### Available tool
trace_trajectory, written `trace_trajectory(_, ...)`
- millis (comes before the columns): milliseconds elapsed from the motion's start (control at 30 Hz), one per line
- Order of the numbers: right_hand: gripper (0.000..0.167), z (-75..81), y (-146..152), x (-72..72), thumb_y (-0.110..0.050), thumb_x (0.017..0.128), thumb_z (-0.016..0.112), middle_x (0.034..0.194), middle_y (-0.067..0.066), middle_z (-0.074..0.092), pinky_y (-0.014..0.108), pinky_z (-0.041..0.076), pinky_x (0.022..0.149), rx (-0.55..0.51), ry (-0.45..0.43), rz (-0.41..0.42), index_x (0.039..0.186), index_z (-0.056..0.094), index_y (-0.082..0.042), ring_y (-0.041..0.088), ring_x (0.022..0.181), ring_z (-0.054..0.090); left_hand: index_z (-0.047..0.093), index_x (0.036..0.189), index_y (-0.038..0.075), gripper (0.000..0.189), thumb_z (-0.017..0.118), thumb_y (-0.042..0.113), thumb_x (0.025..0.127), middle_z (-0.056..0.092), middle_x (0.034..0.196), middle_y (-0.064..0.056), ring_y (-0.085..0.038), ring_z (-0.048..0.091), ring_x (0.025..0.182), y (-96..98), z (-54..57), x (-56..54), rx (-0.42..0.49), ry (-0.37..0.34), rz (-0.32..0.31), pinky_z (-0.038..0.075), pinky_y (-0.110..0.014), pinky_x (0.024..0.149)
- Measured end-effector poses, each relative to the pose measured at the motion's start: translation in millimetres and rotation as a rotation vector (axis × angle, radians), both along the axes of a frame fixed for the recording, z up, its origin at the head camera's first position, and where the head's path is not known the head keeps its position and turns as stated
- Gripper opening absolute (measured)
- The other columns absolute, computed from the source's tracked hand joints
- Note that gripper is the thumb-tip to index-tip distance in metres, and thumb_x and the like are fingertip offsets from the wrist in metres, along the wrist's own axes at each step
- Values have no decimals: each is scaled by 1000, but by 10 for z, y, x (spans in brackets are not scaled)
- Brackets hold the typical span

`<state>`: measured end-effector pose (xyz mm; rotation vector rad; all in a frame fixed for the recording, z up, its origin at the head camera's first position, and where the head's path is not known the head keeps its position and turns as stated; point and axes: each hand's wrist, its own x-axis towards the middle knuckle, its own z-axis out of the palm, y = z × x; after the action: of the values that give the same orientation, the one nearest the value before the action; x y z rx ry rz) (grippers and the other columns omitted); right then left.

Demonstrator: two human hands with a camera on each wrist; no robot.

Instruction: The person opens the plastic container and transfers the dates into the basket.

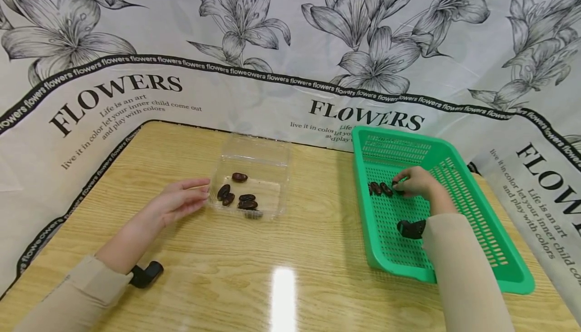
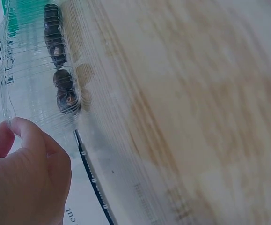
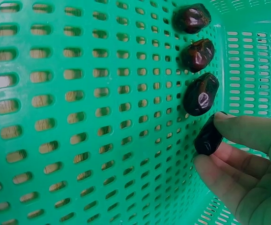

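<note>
In the head view, my right hand (image 1: 419, 183) is inside the green basket (image 1: 358, 170). The right wrist view has its thumb and fingers pinching a dark date (image 3: 208, 136) low over the basket floor. Three more dates, among them a glossy one (image 3: 201, 93), lie in a row beside it. On the left, my left hand (image 1: 181, 202) is at the side of a clear plastic box (image 1: 277, 153); its thumb and finger pinch the rim in the left wrist view. Several dates, one of them apart (image 1: 239, 177), lie scattered in the box.
Both the box and the basket stand on a wood-grain table (image 1: 218, 281), the basket to the right. A white flower-printed cloth (image 1: 254, 95) rises behind and along the sides. Dark wrist mounts (image 1: 146, 274) stick out below both sleeves.
</note>
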<state>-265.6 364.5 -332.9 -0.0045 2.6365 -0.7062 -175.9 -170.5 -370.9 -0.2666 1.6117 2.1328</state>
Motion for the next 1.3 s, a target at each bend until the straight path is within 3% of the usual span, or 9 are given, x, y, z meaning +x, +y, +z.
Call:
trace_trajectory(200, 33, 15, -16, 21, -7, 90, 57, 106, 28, 49, 34, 54, 67, -3, -18, 4, 116, 53, 14, 19, 71, 58, 22, 143, -8, 66, 58, -3, 88, 53, 109, -3, -8, 60, 87, -3, -6, 5, -7, 1, -1, 50, -20, 82)
trace_trajectory(433, 35, 75, -19, 43, -7, 92, 55, 89, 19, 56, 38, 54, 70, -8, -8, 9, 119, 51, 15, 20, 71, 59, 22, 144, -7, 66, 58, -2, 89, 50, 114, -5, -8, 59, 88, -2, -12, 2, -13, 0, -8, 50, -21, 83)
trace_trajectory(667, 43, 265, -105, 37, -11, 94, 54, 113, 29, 52, 42, 53, 82, -163, 16, 10, 127, 44, 15, 31, 91, 59, 21, 144, -7, 67, 58, -3, 88, 50, 114, -5, -8, 59, 89, 2, -7, 9, -9, -12, -7, 50, -21, 84)
trace_trajectory(800, 47, 426, -253, -4, -16, 96, 53, 126, 29, 45, 42, 50, 88, -254, 18, 0, 131, 40, 12, 31, 100, 55, 22, 144, -7, 66, 58, -2, 89, 50, 116, -6, -8, 59, 88, 8, 8, 8, -22, -2, -13, 50, -20, 83)
trace_trajectory(1000, 52, 665, -603, -56, -19, 96, 54, 132, 25, 40, 38, 48, 91, -393, 1, 30, 135, 36, 10, 20, 99, 55, 21, 144, -7, 65, 57, -3, 89, 48, 118, -7, -7, 59, 88, 12, 27, 9, -24, 0, -17, 50, -20, 82)
trace_trajectory(1167, 47, 818, -995, -77, -16, 92, 59, 118, 16, 53, 40, 49, 90, -426, 31, 77, 131, 45, 6, 21, 97, 57, 21, 144, -7, 66, 56, -3, 89, 47, 117, -7, -7, 59, 87, 7, 22, 9, -11, -4, -16, 50, -19, 79)
trace_trajectory(1300, 40, 834, -1297, -86, -11, 90, 61, 103, 9, 57, 40, 50, 88, -459, 22, 138, 126, 52, 5, 18, 91, 58, 20, 144, -7, 66, 56, -3, 89, 47, 117, -7, -7, 59, 87, 4, 13, 8, -11, -2, -16, 50, -19, 79)
